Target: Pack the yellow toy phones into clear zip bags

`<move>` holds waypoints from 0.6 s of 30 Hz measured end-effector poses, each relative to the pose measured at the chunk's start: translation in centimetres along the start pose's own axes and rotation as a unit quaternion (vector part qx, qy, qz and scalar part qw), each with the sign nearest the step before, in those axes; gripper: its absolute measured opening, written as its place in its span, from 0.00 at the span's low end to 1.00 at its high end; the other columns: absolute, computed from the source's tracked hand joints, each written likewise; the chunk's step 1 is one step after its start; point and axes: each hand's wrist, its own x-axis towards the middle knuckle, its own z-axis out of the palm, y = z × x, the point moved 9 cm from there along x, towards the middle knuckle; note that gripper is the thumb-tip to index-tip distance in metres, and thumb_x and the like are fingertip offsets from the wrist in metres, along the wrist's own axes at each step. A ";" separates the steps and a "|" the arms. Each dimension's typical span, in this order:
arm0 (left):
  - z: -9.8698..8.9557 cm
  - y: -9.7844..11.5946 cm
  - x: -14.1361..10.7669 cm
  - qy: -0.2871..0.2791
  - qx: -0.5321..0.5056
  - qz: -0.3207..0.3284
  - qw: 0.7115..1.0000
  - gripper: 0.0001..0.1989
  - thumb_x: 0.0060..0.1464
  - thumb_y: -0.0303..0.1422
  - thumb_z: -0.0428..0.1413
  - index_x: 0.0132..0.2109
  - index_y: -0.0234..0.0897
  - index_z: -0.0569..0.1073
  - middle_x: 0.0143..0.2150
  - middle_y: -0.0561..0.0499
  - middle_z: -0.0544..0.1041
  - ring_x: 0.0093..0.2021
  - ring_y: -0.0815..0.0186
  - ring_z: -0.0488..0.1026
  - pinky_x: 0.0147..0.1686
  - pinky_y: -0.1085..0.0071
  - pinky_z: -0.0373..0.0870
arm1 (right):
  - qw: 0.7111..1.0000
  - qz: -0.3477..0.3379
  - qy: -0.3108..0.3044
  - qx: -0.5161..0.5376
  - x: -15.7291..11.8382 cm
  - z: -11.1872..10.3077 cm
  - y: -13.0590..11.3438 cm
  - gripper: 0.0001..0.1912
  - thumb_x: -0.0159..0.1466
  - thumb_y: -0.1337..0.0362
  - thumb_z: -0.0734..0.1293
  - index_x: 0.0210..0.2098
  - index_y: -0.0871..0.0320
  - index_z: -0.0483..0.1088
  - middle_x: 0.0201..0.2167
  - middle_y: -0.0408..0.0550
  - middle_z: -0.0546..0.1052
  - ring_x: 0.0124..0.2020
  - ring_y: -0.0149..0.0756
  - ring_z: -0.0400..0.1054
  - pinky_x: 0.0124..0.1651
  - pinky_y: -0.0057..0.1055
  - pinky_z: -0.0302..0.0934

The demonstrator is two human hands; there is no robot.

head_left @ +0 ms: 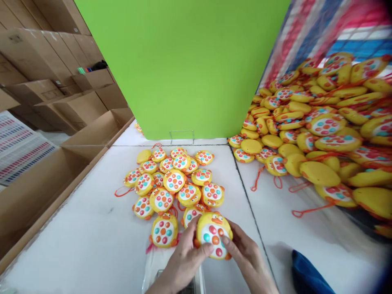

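Both hands, left hand point(183, 261) and right hand point(245, 255), clamp one yellow toy point(213, 234) from either side. It sits just above the white table point(92, 237), near a toy pile point(174, 183).

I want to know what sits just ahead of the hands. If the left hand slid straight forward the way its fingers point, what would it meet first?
Probably the toy both hands hold: the left hand points up and slightly right, fingers already on it. Beyond lies the pile of yellow toys; depth is hard to judge.
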 end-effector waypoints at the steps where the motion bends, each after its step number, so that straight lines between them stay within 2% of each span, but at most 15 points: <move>1: -0.6 -0.3 0.1 0.021 0.006 -0.006 1.000 0.30 0.49 0.36 0.62 0.58 0.41 0.65 0.58 0.46 0.69 0.57 0.53 0.66 0.54 0.63 0.66 | 1.000 -0.010 -0.010 -0.010 0.1 -0.2 0.1 0.24 0.58 0.49 0.66 0.49 0.57 0.67 0.44 0.54 0.77 0.45 0.46 0.72 0.43 0.35 0.68; 3: -2.1 -0.4 0.8 0.072 -0.024 -0.023 0.997 0.30 0.47 0.35 0.63 0.57 0.41 0.66 0.57 0.45 0.71 0.56 0.52 0.68 0.52 0.63 0.68 | 0.996 -0.033 -0.028 -0.079 0.6 -1.4 -0.1 0.25 0.61 0.49 0.63 0.53 0.57 0.63 0.47 0.56 0.75 0.45 0.44 0.72 0.42 0.36 0.69; 5: -3.9 0.3 2.0 0.129 -0.094 -0.023 0.987 0.30 0.46 0.34 0.64 0.57 0.41 0.65 0.55 0.45 0.73 0.53 0.53 0.70 0.48 0.63 0.71 | 0.974 -0.073 -0.008 -0.213 1.7 -4.2 -1.2 0.27 0.62 0.50 0.62 0.56 0.57 0.60 0.48 0.57 0.75 0.44 0.43 0.72 0.41 0.36 0.69; 7: -5.7 2.0 3.4 0.163 -0.179 0.005 0.970 0.27 0.49 0.33 0.62 0.56 0.40 0.65 0.53 0.44 0.74 0.52 0.54 0.72 0.44 0.63 0.73 | 0.921 -0.131 0.075 -0.360 3.3 -8.6 -3.5 0.29 0.60 0.51 0.63 0.57 0.58 0.59 0.48 0.57 0.74 0.46 0.44 0.71 0.43 0.39 0.68; 9: -7.0 3.4 4.7 0.166 -0.253 0.020 0.953 0.20 0.54 0.35 0.56 0.54 0.37 0.67 0.52 0.42 0.75 0.52 0.55 0.72 0.43 0.65 0.74 | 0.860 -0.179 0.181 -0.443 4.9 -13.4 -6.2 0.31 0.58 0.51 0.62 0.56 0.60 0.60 0.51 0.60 0.71 0.51 0.48 0.67 0.50 0.44 0.64; 12: -8.6 3.5 5.4 0.174 -0.309 0.002 0.935 0.14 0.60 0.35 0.49 0.50 0.35 0.69 0.52 0.40 0.75 0.52 0.57 0.73 0.43 0.66 0.74 | 0.813 -0.199 0.291 -0.463 7.7 -19.7 -9.1 0.33 0.56 0.54 0.62 0.57 0.64 0.57 0.61 0.66 0.58 0.63 0.56 0.50 0.60 0.53 0.49; 15: -9.4 1.8 4.9 0.189 -0.306 -0.034 0.933 0.15 0.57 0.31 0.50 0.51 0.32 0.68 0.49 0.37 0.76 0.49 0.54 0.75 0.43 0.63 0.74 | 0.786 -0.202 0.359 -0.461 9.9 -24.2 -11.1 0.34 0.53 0.60 0.62 0.57 0.66 0.57 0.66 0.67 0.48 0.66 0.61 0.36 0.63 0.58 0.37; 16: -9.4 1.1 4.7 0.188 -0.301 -0.048 0.934 0.16 0.56 0.30 0.52 0.52 0.31 0.67 0.48 0.36 0.77 0.47 0.53 0.75 0.43 0.62 0.74 | 0.783 -0.200 0.370 -0.458 10.5 -25.3 -11.8 0.32 0.52 0.61 0.63 0.55 0.66 0.59 0.65 0.67 0.49 0.66 0.62 0.36 0.63 0.59 0.35; 18: -9.5 0.0 4.4 0.188 -0.294 -0.069 0.935 0.20 0.52 0.28 0.54 0.53 0.30 0.66 0.45 0.35 0.78 0.46 0.52 0.76 0.44 0.61 0.74 | 0.789 -0.197 0.378 -0.444 11.4 -27.0 -13.0 0.27 0.50 0.63 0.64 0.50 0.65 0.65 0.61 0.68 0.59 0.64 0.64 0.43 0.62 0.62 0.36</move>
